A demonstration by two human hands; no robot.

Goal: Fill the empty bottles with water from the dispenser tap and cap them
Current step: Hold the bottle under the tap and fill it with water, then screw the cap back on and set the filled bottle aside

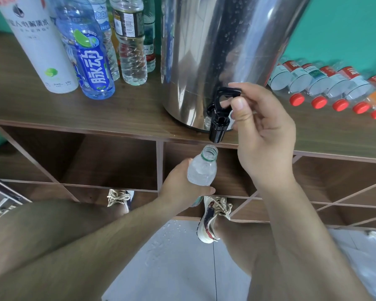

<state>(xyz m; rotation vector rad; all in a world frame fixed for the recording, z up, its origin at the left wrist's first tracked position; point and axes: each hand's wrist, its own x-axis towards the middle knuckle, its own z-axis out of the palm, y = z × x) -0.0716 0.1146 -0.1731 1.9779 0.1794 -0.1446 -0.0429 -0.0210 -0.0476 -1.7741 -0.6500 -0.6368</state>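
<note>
Now the left hand (179, 184) grips an uncapped bottle (202, 169) just under the tap (219, 120), its mouth slightly apart from the spout. The right hand (264, 137) pinches the tap's lever. Standing bottles (91, 61) sit left of the dispenser (215, 46); red-capped bottles (326, 88) lie to its right.

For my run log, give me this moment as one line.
left hand: holds uncapped bottle under tap | right hand: pinches tap lever | flow: none visible

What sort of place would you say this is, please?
Probably an informal indoor room set up for water filling, not a proper kitchen: a steel dispenser stands on a wooden shelf unit against a teal wall, with capped bottles lying in a row beside it.
</note>
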